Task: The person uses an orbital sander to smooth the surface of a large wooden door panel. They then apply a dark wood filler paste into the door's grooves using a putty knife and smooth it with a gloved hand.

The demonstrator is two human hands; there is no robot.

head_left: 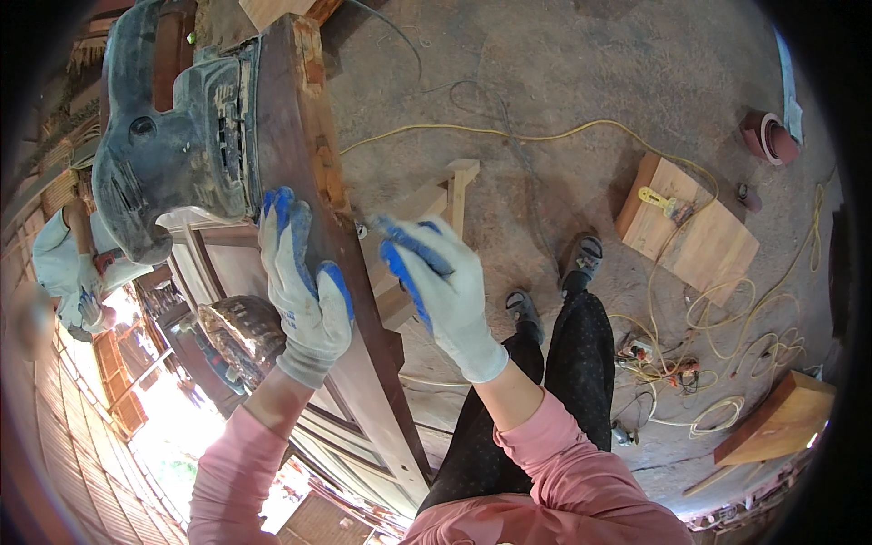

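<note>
Two gloved hands at work on one dark wooden panel (pixel 313 182), stood on edge and running from top centre down toward the lower middle. Left hand (pixel 304 291), in a white glove with blue fingertips, laid flat against the panel's face, fingers spread and unclenched, gripping nothing, just below a dusty grey power sander (pixel 173 145) pressed against the same face. Right hand (pixel 436 286), gloved alike, just beside the panel's outer edge, fingers loosely curled; whether anything sits inside that curl, cannot tell. Pink sleeves (pixel 554 481) rising from the lower edge.

No packages or labels legible. Red-brown roll (pixel 770 136) near the upper right rim, shaped like a coil of abrasive. Pale wooden board (pixel 718 241) flat on the dirt floor (pixel 563 73) right of centre, with a small yellow clamp-like piece (pixel 658 202) on it. Another orange-brown board (pixel 781 418) at lower right. Yellow cord (pixel 727 318) snaking across the floor into loose loops between the two boards. Pale wooden trestle (pixel 445 195) under the panel. Open floor above the cord; tangled ground near the shoes (pixel 581 259). Another person (pixel 68 263) in white, well apart at far left.
</note>
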